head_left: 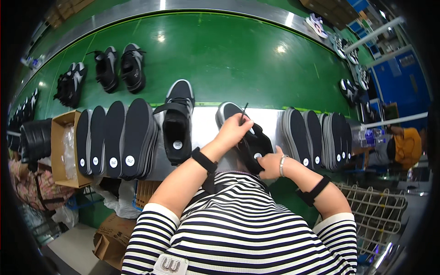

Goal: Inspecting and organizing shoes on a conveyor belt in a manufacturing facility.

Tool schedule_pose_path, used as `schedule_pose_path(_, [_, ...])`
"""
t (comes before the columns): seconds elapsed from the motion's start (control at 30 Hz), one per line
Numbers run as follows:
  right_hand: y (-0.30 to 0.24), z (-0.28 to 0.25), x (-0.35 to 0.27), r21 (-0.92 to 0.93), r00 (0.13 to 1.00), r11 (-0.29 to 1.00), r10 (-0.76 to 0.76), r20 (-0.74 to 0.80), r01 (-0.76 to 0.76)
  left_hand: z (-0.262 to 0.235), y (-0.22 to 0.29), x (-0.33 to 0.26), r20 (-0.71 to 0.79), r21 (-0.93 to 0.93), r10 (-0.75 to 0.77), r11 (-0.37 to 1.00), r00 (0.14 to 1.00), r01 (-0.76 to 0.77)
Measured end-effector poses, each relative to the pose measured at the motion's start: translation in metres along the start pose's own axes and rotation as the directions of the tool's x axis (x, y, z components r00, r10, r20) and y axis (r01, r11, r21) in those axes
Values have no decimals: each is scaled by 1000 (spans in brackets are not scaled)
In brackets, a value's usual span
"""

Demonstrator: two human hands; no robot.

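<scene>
A black sneaker with a grey toe (224,110) lies tilted in front of me, its toe pointing away. My left hand (234,130) is closed over its front part, pinching a thin dark lace or strap (244,111) that sticks up past the fingers. At the heel end, my right hand (272,164) grips the collar, with the fingertips by a round white sticker inside. Its mate, another black sneaker (176,130), stands to the left with its strap laid open and a white sticker on its insole. The hands hide much of the held shoe.
Stacks of black insoles (137,137) stand on the left, beside a cardboard box (62,151) with clear plastic. More insoles (295,137) stand on the right. Several shoes (133,68) sit on the green conveyor belt (220,55). A wire rack (376,206) is at lower right.
</scene>
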State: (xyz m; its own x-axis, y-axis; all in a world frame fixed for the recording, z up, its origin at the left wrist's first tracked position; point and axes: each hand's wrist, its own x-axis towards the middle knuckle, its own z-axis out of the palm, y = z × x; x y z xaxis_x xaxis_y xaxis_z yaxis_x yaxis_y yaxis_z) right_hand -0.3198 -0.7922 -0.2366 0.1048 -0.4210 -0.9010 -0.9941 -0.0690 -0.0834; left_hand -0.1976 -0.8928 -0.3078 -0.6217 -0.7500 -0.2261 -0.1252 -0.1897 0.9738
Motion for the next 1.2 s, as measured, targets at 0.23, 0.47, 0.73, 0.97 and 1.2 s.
schedule_pose_path(0.23, [12, 15, 12, 99, 996, 994, -31, -80, 39, -2, 7, -11, 115, -396, -144, 901, 983, 178])
schedule_pose_path(0.47, [18, 22, 23, 877, 873, 204, 143, -466, 435, -6, 3, -10, 112, -317, -114, 938, 987, 144])
schedule_pose_path(0.73, [-1, 30, -7, 30, 911, 999, -22, -412, 37, -24, 45, -56, 8, 292, 335, 900, 942, -323])
schedule_pose_path(0.97, [8, 17, 14, 69, 993, 997, 46, -112, -38, -114, 29, -111, -619, 428, 282, 904, 733, 13])
schedule_pose_path(1.2, [-20, -4, -17, -108, 897, 979, 112, -427, -173, -105, -29, -113, -505, 148, -142, 957, 851, 248])
